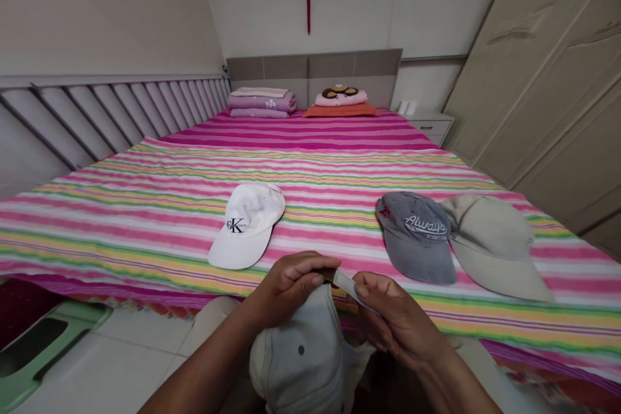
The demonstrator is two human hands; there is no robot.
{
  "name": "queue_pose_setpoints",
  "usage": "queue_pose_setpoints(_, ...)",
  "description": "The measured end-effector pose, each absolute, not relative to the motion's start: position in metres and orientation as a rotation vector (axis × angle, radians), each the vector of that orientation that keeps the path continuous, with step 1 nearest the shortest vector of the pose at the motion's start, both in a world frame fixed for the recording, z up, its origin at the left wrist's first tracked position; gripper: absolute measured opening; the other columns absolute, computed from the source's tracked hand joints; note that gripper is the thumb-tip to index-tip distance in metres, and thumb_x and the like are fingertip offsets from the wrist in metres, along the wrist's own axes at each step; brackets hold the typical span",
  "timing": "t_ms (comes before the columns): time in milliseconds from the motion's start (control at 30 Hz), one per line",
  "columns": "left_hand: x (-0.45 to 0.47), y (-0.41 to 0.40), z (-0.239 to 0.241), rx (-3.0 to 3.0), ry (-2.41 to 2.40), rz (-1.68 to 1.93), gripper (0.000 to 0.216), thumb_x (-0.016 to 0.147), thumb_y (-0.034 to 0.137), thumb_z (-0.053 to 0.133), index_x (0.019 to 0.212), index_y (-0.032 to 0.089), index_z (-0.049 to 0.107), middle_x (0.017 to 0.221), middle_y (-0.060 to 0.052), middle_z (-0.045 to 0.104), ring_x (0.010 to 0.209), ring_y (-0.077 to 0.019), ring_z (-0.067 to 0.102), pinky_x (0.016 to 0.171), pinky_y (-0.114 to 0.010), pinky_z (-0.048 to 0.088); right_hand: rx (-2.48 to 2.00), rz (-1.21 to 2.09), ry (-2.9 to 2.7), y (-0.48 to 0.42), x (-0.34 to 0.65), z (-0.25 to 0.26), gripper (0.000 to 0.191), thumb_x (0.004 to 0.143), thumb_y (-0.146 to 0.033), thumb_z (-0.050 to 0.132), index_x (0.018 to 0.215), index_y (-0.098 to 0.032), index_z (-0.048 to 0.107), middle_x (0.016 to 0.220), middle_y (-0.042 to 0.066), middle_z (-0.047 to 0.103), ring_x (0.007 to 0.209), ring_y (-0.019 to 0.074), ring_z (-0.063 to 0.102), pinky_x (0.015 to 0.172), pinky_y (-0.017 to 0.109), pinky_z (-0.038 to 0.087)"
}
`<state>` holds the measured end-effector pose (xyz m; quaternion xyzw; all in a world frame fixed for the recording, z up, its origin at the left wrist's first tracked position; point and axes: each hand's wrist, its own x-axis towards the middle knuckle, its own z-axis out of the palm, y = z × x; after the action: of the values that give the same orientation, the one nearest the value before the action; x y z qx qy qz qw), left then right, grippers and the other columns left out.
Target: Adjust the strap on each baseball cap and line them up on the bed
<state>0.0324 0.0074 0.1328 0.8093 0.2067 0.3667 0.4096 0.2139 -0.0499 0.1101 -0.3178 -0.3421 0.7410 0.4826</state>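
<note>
A pale grey-blue baseball cap [303,352] hangs in front of me at the bed's edge, its back strap [352,288] uppermost. My left hand [294,288] pinches one end of the strap, by a brown piece at the fastening. Thumb and fingers of my right hand [388,314] are closed on the strap's other side. On the bed beyond lies a white cap [250,223] with black letters, to the left. To the right a dark grey cap [417,236] with white lettering rests against a beige cap [495,239].
A striped sheet [330,200] covers the bed. Folded purple bedding [262,103] and a pink pillow [341,98] sit by the headboard [315,71]. A metal rail [121,103] runs along the left. A green stool [53,349] stands lower left; a wardrobe [543,65] is at right.
</note>
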Motion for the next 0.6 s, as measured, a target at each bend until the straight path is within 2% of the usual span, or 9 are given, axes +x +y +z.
queue_pose_setpoints(600, 0.0309, 0.0086, 0.1295, 2.158, 0.493, 0.953, 0.030, 0.085, 0.020, 0.043, 0.112, 0.018, 0.056, 0.096, -0.007, 0.065, 0.089, -0.0155, 0.059, 0.076, -0.027, 0.046, -0.756, 1.888, -0.738, -0.0487, 0.2079, 0.1083, 0.028, 0.073, -0.039, 0.063, 0.063, -0.018, 0.047, 0.028, -0.012, 0.034, 0.022, 0.0020, 0.017, 0.026, 0.015, 0.017)
